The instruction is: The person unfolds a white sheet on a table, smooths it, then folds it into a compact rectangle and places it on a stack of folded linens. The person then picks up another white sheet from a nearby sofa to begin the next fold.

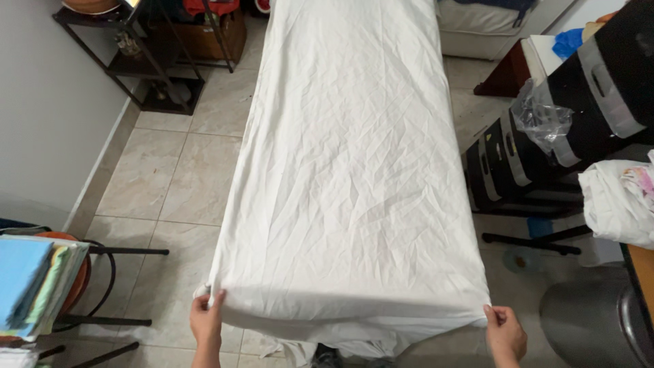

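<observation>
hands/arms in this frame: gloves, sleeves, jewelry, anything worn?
Both are bare. The left hand and right hand show no gloves, and no rings are visible on the fingers. The wrists and the short stretch of forearm in view carry no sleeve, watch or bracelet. Only the lower forearms enter the frame from the bottom edge, so anything worn higher up cannot be seen. No markings visible.

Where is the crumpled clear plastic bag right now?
The clear plastic bag lies at the right of the head view, on the black cases beside the white sheet.
</observation>
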